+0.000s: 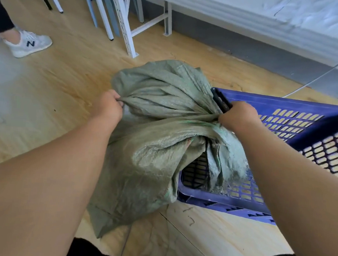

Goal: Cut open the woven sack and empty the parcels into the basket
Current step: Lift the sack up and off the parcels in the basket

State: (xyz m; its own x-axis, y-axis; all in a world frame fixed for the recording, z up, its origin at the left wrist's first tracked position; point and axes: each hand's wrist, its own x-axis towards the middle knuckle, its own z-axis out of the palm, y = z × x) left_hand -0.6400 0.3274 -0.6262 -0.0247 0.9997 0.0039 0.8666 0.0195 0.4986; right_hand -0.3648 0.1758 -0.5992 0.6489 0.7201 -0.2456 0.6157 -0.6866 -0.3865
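Underfoot, pale wood-grain floor (pixel 68 78).

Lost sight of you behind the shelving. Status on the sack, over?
Left hand and right hand both gripping bunched green woven sack. Sack draped over blue slotted plastic basket's rim. No parcels visible. Nothing blocking.

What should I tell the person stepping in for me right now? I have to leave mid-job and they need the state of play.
Left hand grips a bunch of the green sack.
Right hand grips the sack's other side, with a dark tool in the same fist.
The sack lies draped over the near corner of the blue basket on the floor.
No parcels are visible in the basket; whether the sack is cut open cannot be told.
Left: tip the sack and empty the parcels in.
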